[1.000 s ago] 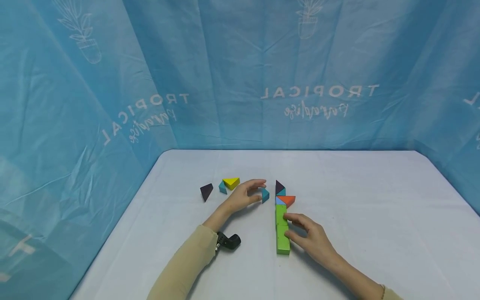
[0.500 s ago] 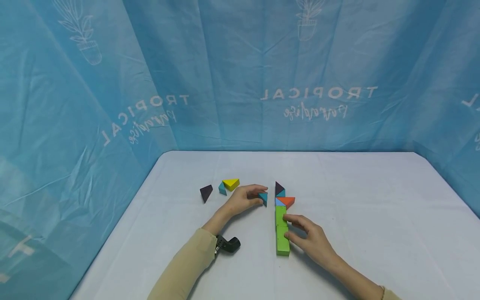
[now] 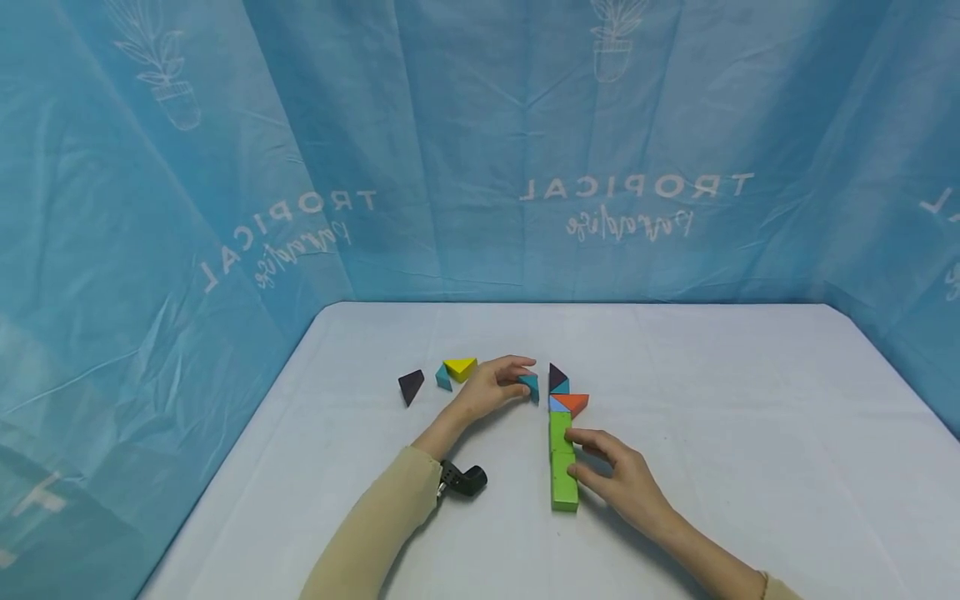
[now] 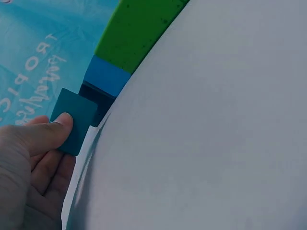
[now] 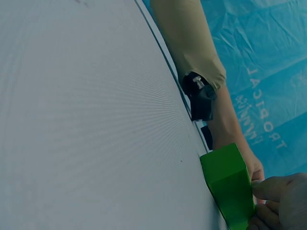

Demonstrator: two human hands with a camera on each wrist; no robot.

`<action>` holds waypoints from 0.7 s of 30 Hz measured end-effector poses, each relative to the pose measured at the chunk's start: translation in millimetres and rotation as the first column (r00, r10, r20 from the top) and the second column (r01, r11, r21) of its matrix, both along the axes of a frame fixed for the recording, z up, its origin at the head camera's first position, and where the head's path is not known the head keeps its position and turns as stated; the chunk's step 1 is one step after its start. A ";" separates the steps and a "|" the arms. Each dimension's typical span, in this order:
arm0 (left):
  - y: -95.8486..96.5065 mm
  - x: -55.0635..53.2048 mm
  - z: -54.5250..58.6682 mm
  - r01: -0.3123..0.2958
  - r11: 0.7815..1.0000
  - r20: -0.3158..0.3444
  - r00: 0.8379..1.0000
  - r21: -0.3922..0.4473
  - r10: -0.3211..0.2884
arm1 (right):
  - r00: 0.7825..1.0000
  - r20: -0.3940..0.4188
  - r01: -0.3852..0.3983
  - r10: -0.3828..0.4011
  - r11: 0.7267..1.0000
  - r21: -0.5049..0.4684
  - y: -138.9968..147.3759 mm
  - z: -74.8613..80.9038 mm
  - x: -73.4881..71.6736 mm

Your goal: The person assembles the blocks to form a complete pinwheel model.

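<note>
The left hand (image 3: 491,390) pinches a teal block (image 3: 531,386) between thumb and fingers, in front of the bench's far part and just left of the far end of a row of blocks. In the head view the visible bit of it tapers to a corner that points down toward the person. The left wrist view shows a broad, four-sided face with the thumb across it, its longer edges slanting from upper right to lower left; there it overlaps a dark wedge (image 3: 557,377) in the row, while the head view shows a gap between them.

The right hand (image 3: 618,471) has its thumb and forefinger apart, touching the right side of the row: thumb at the near green block (image 3: 564,482), forefinger at the far green block (image 3: 560,432). Both lie end to end, long axes running away from the person. Beyond them come a light-blue wedge (image 3: 558,404) and an orange wedge (image 3: 576,403), the latter pointing nearward.

Only the head view shows the loose yellow block (image 3: 461,368) and black block (image 3: 411,387), narrow ends nearward, on the bench (image 3: 712,375). The right wrist view shows the near green block's end face, plus the left sleeve (image 5: 189,43).
</note>
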State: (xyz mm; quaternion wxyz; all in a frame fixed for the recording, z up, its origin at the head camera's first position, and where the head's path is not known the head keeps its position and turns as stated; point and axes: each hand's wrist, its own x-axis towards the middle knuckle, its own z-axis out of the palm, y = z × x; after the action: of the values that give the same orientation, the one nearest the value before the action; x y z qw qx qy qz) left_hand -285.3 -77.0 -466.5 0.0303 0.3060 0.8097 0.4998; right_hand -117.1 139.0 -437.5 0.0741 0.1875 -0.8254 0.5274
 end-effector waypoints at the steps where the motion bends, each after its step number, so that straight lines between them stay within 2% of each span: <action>1: 1.7 -1.2 1.2 -0.002 1.000 -0.005 1.000 -0.006 0.002 | 1.000 0.000 -0.003 0.003 1.000 -0.002 0.3 -0.1 -0.2; 8: 11.3 -5.2 4.4 0.033 0.999 -0.013 0.999 -0.034 -0.034 | 1.000 -0.011 -0.014 0.014 1.000 -0.013 1.1 -0.8 -1.4; 16: 14.2 15.5 30.0 0.087 0.996 0.006 0.996 -0.033 -0.087 | 1.000 -0.016 -0.016 0.016 1.000 -0.024 1.0 -2.2 -2.0; 20: 15.2 16.0 30.7 0.091 0.995 -0.002 0.996 -0.041 -0.091 | 1.000 -0.026 -0.016 0.016 1.000 -0.025 1.7 -3.1 -2.5; 21: 15.7 13.3 27.2 0.089 0.995 -0.004 0.996 -0.042 -0.089 | 1.000 -0.025 -0.015 0.014 1.000 -0.023 1.9 -3.2 -2.5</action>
State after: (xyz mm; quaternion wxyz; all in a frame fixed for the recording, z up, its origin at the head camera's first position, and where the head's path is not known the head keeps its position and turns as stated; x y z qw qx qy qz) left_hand -271.9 -61.3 -439.3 0.0566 0.3427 0.8056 0.4801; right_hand -119.6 140.9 -440.6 0.0824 0.1991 -0.8169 0.5349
